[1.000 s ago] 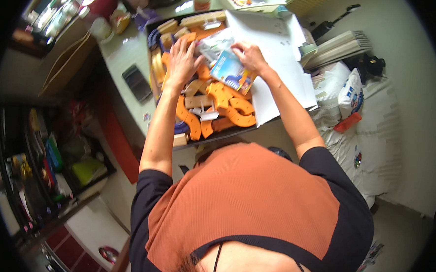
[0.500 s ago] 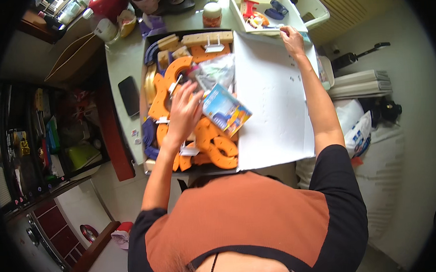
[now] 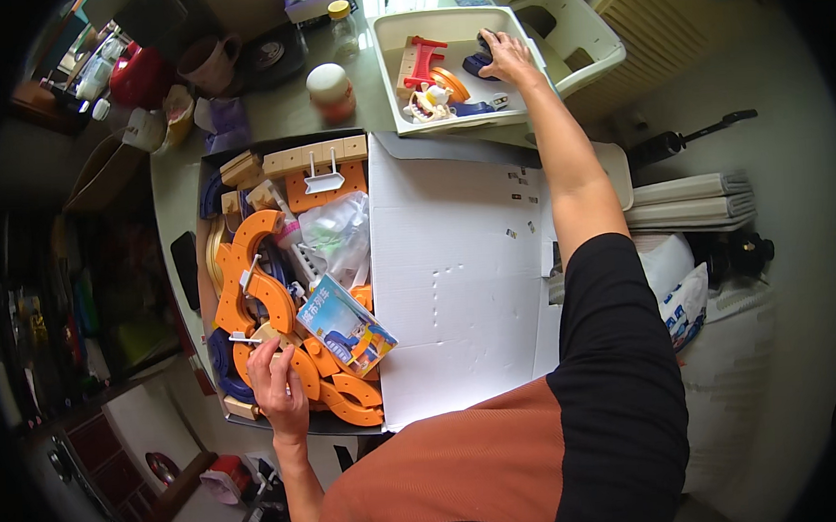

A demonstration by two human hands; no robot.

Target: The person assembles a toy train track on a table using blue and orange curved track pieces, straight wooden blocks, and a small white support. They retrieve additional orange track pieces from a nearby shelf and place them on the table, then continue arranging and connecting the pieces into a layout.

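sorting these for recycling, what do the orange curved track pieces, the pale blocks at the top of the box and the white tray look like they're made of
Orange curved track pieces: likely moulded plastic, with even colour and a smooth, slightly glossy surface.
Pale blocks: probably unpainted wood, tan, matt and square-cut.
White tray: apparently rigid plastic, with rounded corners and a thin rim.
The right hand reaches into the tray; the left hand rests on the track pieces.

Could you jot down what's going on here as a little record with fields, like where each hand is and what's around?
Setting: cluttered table seen from above
Left hand: on orange curved track pieces in an open box
Right hand: reaching into a pale tray, on a dark blue piece
Box flap: white, lying open
Also in box: colourful booklet, clear plastic bag
Nearby: mug
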